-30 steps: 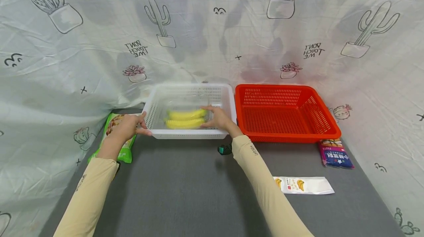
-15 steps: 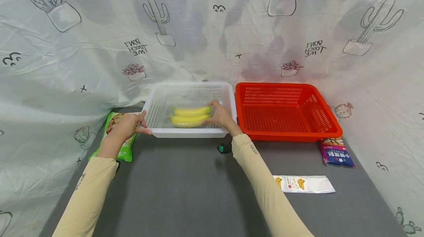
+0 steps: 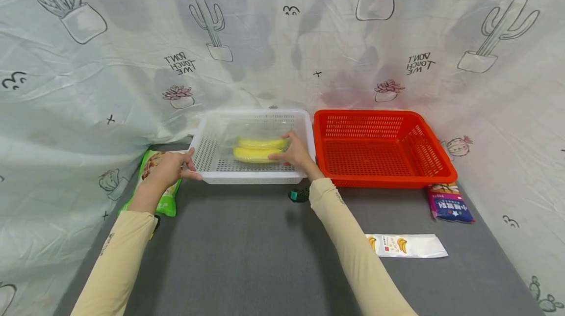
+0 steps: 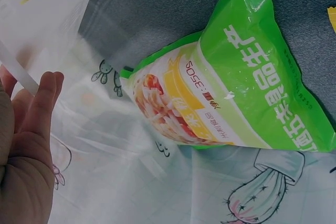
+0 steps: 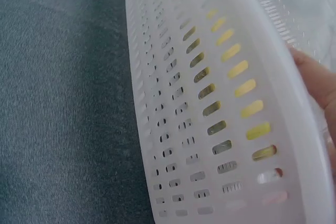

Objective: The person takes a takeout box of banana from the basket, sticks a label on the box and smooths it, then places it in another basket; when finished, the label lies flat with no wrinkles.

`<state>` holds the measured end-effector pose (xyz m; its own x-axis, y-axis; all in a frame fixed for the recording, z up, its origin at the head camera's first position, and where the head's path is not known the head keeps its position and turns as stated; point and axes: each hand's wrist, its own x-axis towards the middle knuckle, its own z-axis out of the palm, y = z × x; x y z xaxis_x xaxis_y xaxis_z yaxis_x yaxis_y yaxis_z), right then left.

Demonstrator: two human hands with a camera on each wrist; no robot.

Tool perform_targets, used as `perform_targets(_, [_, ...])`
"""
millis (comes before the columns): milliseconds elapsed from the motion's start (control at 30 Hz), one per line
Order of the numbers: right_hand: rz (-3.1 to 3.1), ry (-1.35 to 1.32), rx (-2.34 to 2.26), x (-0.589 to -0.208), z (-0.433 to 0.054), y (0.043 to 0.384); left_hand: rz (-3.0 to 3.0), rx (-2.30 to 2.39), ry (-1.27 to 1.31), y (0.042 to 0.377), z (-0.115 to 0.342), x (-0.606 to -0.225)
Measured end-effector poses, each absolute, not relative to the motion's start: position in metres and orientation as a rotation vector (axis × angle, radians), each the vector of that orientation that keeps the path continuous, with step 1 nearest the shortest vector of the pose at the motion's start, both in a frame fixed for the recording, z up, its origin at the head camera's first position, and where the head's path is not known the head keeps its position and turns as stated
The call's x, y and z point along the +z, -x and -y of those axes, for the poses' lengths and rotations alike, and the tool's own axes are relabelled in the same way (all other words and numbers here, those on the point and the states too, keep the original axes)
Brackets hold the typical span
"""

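Two yellow bananas (image 3: 256, 154) in clear plastic packaging are inside a white perforated basket (image 3: 249, 177). My right hand (image 3: 297, 154) holds them at their right end, with thumb and fingers on either side. Through the slots in the basket wall (image 5: 210, 93), yellow shows in the right wrist view, where only part of that hand is visible over the rim. At the basket's left front corner, my left hand (image 3: 169, 170) grips the rim. The left wrist view shows its fingers around that edge, beside a green food bag (image 4: 226, 87).
A red perforated basket (image 3: 388, 181) stands against the white one's right side. Near its right front corner lies a blue and purple pasta packet (image 3: 450, 205). Closer in, a white banana-print wrapper (image 3: 410, 246) lies flat on the grey table (image 3: 238, 247). A printed curtain (image 3: 265, 80) hangs behind.
The bananas have shifted right and slightly back within the white basket, and my right hand has closed in around their right end. My left hand keeps its place on the rim.
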<state>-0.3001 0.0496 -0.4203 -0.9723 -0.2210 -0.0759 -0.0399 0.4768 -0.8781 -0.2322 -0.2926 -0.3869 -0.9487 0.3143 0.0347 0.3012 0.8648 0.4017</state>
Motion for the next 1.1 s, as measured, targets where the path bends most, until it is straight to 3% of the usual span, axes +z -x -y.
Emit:
perform_targets(267, [-2.526,0.371,-1.482,-0.4222,-0.0496,0.3007,-3.021,0.654,-0.535,0.2297,0.2919,-0.39])
perform_targets(667, [-2.336,0.248,-1.76,-0.4234,-0.0498,0.2969,-3.023,0.628,-0.533,0.2289,0.2921,-0.3916])
perform_targets(1100, [-2.165,0.314,-1.953,-0.4163,-0.0545,0.2994,-3.012,0.639,-0.516,0.2351,0.2935,-0.3881])
